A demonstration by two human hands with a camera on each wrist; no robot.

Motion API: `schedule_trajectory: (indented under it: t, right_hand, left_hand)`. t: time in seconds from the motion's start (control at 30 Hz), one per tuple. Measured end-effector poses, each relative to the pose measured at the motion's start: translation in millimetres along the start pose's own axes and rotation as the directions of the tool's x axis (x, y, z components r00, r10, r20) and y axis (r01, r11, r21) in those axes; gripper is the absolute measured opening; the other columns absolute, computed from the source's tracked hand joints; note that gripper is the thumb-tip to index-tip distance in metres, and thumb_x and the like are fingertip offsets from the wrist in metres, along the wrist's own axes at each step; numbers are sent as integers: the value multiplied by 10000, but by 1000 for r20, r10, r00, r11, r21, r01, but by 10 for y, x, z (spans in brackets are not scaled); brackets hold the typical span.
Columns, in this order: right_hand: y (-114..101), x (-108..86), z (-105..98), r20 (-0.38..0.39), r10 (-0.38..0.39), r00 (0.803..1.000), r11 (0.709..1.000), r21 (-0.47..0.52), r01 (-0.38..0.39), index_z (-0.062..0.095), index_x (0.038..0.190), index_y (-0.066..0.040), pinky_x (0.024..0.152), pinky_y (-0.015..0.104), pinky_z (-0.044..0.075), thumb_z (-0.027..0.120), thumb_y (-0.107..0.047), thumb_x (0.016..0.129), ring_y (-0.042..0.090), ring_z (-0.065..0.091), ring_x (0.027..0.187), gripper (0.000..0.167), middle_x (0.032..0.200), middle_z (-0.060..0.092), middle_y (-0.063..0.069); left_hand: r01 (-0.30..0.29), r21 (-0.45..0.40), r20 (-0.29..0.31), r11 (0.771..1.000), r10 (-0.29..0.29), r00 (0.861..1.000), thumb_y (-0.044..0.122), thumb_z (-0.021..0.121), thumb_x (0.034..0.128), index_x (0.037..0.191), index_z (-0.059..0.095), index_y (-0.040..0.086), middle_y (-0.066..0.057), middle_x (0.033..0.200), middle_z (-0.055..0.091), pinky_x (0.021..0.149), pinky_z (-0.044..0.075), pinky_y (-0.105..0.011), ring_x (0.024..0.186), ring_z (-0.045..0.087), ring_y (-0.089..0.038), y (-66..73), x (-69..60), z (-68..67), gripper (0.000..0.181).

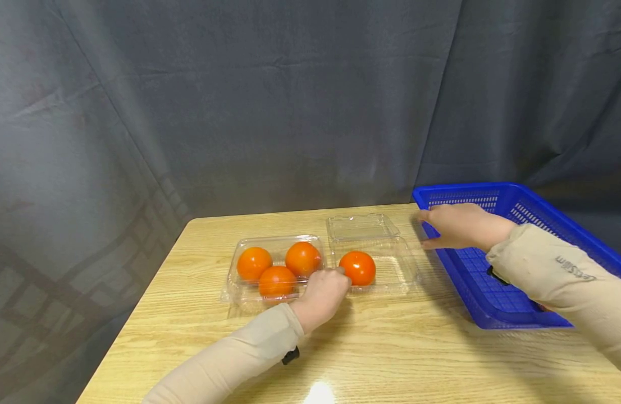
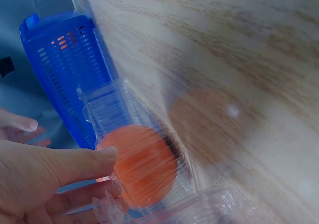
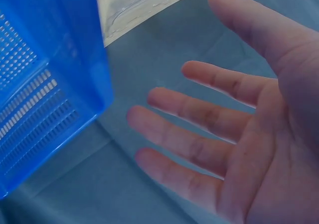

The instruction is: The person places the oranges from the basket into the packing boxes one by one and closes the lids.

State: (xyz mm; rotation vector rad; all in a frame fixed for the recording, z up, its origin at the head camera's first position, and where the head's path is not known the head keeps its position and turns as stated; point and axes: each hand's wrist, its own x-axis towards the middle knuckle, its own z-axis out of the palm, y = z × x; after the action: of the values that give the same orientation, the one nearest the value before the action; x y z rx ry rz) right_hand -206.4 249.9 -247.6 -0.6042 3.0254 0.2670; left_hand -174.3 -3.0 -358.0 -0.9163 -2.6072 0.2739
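Observation:
Toward the middle of the table, my left hand (image 1: 323, 297) pinches the left side of an open clear plastic container (image 1: 393, 272). One red-orange tomato (image 1: 358, 268) lies inside, close by the fingertips. In the left wrist view, the thumb (image 2: 82, 164) is at the plastic edge beside that tomato (image 2: 144, 164), and the other fingers are partly hidden. My right hand (image 1: 464, 224) is over the left rim of a blue plastic basket (image 1: 459, 286). The right wrist view shows its fingers (image 3: 189, 139) spread and relaxed, holding nothing.
To the left, another clear container (image 1: 245, 242) holds three tomatoes. The open container's raised lid (image 1: 361, 226) points toward the back. A grey curtain (image 1: 290, 112) hangs behind the wooden table (image 1: 391, 348). My right forearm hides part of the basket; a bit of something reddish shows there.

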Motion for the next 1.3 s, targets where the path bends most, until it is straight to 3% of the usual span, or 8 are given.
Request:
schedule_trajectory:
  t: [0.27, 0.77, 1.1, 1.3]
  right_hand:
    - [182, -34, 29, 50, 32, 998, 999, -5, -32, 614, 1100, -53, 711, 552, 509, 743, -368, 750, 342, 646, 922, 488, 1009, 682, 133]
    - [557, -191, 187, 132, 84, 988, 995, 39, -90, 588, 1132, 71, 831, 583, 469, 742, -355, 747, 427, 612, 973, 594, 1046, 655, 245]
    - [703, -289, 334, 212, 87, 973, 989, 98, -110, 527, 1163, 175, 888, 596, 433, 748, -340, 739, 514, 545, 1054, 702, 1140, 567, 366]
    - [749, -328, 383, 267, 125, 956, 979, 123, -162, 530, 1178, 158, 899, 616, 414, 760, -372, 714, 540, 504, 1090, 741, 1179, 538, 373]
  left_hand:
    - [-7, 4, 0, 1000, 7, 1000, 89, 731, 739, 721, 704, 219, 64, 697, 615, 468, 480, -181, 573, 598, -51, -13, -12, -11, 133]
    - [-13, -10, 8, 1000, 13, 1000, 108, 740, 742, 739, 710, 213, 58, 706, 624, 481, 492, -186, 588, 611, -61, 20, 10, -18, 109]
    - [-7, 6, 7, 1000, 7, 1000, 80, 732, 731, 727, 703, 213, 60, 699, 621, 471, 483, -178, 579, 605, -57, 28, 21, -7, 137]
    - [-6, 16, -3, 1000, 6, 1000, 77, 733, 726, 723, 703, 216, 62, 695, 621, 461, 476, -174, 570, 597, -51, 23, 18, 4, 142]
